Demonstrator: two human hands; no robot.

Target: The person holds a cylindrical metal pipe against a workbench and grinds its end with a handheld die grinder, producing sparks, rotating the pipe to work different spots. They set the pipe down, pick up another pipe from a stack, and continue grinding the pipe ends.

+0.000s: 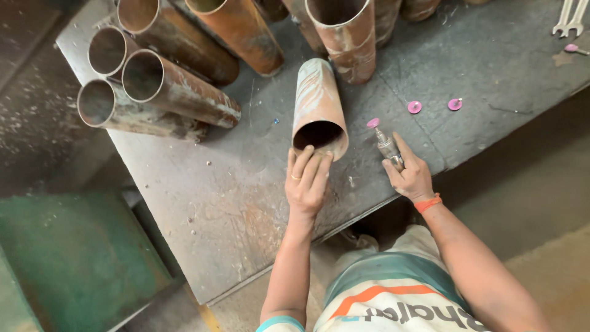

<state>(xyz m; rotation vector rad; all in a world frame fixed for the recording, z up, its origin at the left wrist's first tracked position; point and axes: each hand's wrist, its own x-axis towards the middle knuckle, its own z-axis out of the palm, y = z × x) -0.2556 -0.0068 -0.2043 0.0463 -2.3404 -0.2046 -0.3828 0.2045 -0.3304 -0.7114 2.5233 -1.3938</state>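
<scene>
A scuffed grey metal surface carries everything here, with a green platform below its near left edge. Rusty steel pipes lie stacked at the far left and more stand along the far edge. One shorter pipe lies alone in the middle, its open mouth turned toward the person. The left hand rests flat, fingers extended, on the lower rim of that mouth, steadying rather than gripping it. The right hand is closed around a slim die grinder, whose small pink grinding stone points away, just beside the pipe's rim but not touching it. Two spare pink stones lie on the surface further right, and wrenches sit at the far right corner. Working this rim cleanly would seem to call for firm downward pressure so the pipe cannot roll, fingertips well clear of the stone, and light contact.
</scene>
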